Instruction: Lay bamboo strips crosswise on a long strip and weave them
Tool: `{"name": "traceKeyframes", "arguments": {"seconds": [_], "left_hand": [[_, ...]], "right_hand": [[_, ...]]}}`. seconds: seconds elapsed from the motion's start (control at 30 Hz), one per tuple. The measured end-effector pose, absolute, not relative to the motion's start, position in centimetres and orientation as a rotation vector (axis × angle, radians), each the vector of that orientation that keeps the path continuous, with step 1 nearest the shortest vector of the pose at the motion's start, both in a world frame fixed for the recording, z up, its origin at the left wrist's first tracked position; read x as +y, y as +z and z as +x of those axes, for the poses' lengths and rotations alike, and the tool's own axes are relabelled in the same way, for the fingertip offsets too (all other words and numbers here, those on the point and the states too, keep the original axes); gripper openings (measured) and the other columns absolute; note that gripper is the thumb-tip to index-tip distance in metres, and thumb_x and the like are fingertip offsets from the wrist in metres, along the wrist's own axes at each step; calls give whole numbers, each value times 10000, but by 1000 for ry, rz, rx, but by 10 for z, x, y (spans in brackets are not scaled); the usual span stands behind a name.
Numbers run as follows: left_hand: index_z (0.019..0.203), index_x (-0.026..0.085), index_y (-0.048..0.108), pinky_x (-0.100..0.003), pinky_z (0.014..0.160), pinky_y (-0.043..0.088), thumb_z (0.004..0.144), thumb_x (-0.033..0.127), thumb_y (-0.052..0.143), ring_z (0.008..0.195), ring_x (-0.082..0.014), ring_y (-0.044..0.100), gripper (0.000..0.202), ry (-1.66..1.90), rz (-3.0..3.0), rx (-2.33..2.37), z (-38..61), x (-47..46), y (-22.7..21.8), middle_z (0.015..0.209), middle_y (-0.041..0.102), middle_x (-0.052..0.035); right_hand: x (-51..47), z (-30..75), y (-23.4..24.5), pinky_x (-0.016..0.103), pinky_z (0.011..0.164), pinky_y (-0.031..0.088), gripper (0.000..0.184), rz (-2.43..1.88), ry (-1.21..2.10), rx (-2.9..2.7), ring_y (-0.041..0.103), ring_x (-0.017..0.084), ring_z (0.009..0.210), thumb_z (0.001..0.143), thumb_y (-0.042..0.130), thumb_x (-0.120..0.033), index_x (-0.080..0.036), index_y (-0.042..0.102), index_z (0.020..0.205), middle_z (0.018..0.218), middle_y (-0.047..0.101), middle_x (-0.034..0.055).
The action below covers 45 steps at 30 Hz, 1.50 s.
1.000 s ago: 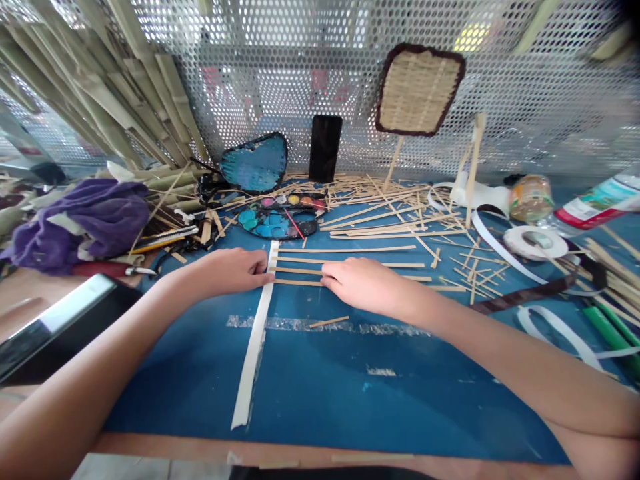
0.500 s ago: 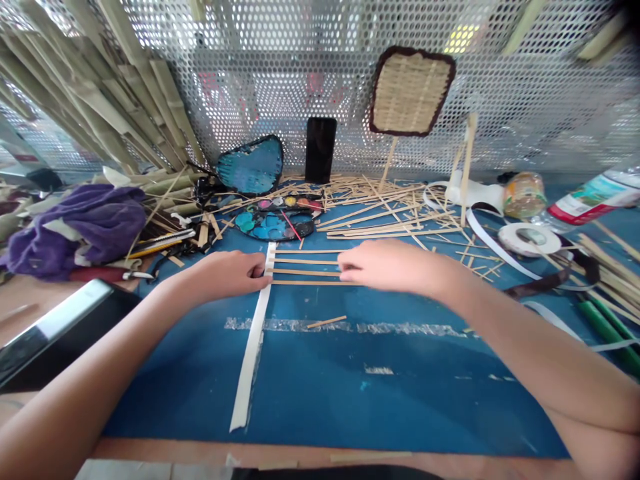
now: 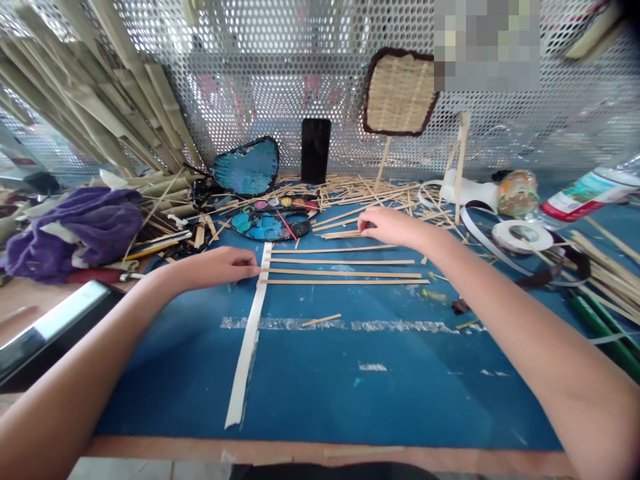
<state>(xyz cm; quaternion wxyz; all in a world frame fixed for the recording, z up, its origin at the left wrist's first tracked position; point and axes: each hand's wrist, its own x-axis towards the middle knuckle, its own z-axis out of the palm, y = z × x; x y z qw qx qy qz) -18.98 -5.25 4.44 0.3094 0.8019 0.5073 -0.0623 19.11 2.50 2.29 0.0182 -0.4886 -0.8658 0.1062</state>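
Observation:
Several thin bamboo strips [image 3: 345, 273] lie side by side on the blue mat, their left ends on a slanting white tape strip [image 3: 245, 367]. At the tape's left edge, the fingertips of my left hand [image 3: 233, 265] are pressed together beside the strip ends; whether anything is between them I cannot make out. My right hand [image 3: 390, 225] reaches over the loose strips farther back. Its thumb and fingers are pinched on a bamboo strip [image 3: 340, 235] at the near side of that pile.
Behind are a paint palette [image 3: 270, 223], a dark phone [image 3: 315, 150] and a woven fan [image 3: 400, 93] against a perforated metal screen. A purple cloth [image 3: 75, 227] and bamboo stalks [image 3: 100, 87] sit left. On the right are a tape roll [image 3: 523, 235] and a plastic bottle [image 3: 590, 193].
My right hand has left the strips on the tape and moved back to the loose pile. My left hand has drawn slightly left off the tape. The view has shifted a little.

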Motion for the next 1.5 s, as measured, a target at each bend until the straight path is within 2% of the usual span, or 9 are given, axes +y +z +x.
{"name": "traceKeyframes", "arguments": {"seconds": [0.2,0.4,0.57,0.8,1.03,1.17,1.3,1.43,1.5], "left_hand": [[872,198,634,-224,631,384,905,561,484,700,-142,525,394,-82,2132,1292,-193,-53,49,743,592,18],[873,195,641,-232,645,396,906,555,476,714,-147,541,398,-42,2200,1335,-191,-56,50,761,603,14],[896,193,659,-237,648,404,904,565,463,723,-153,561,421,-27,2219,1317,-187,-58,44,776,624,6],[883,186,667,-235,626,392,897,517,468,680,-138,533,387,20,2224,1331,-175,-67,47,745,606,7],[876,188,668,-234,613,381,898,482,473,672,-141,532,353,36,2246,1323,-172,-69,49,732,598,10],[880,191,668,-231,600,373,908,480,470,648,-135,522,352,26,2275,1318,-172,-69,50,715,590,16],[887,195,668,-231,587,370,914,479,472,638,-134,518,346,22,2275,1331,-172,-69,49,699,583,20],[864,197,637,-228,589,367,938,500,462,636,-127,503,357,107,2298,1357,-174,-70,49,696,566,25],[869,198,632,-228,597,370,947,514,459,647,-128,505,370,164,2286,1362,-173,-73,51,705,567,23]], "right_hand": [[25,191,24,341,649,379,140,-1528,210,-2665,586,220,769,902,495,-232,-181,624,879,929,683,101],[23,180,17,308,738,430,209,-1329,275,-2710,615,209,905,928,537,-335,-211,660,1044,1098,672,87],[16,167,12,322,752,405,207,-1304,182,-2651,608,230,899,949,475,-272,-171,655,942,1033,679,113],[18,176,20,321,749,383,294,-1342,120,-2375,597,230,859,998,351,-295,-187,595,1121,1023,687,106],[18,186,34,298,735,391,280,-1282,179,-2373,602,215,827,982,436,-378,-196,638,1050,977,698,87],[23,188,29,363,865,410,345,-1373,-20,-2350,624,259,918,1001,389,-357,-179,684,1029,967,718,111],[21,190,32,410,1001,358,382,-1372,-200,-2269,608,278,1041,1018,342,-341,-177,685,1048,1042,709,129],[0,191,62,366,881,408,408,-1326,-256,-2057,612,250,1023,1037,288,-381,-194,636,1144,1112,678,123],[-19,183,82,349,855,409,390,-1239,-284,-1990,600,234,1026,1036,309,-408,-204,629,1125,1138,658,118]]}}
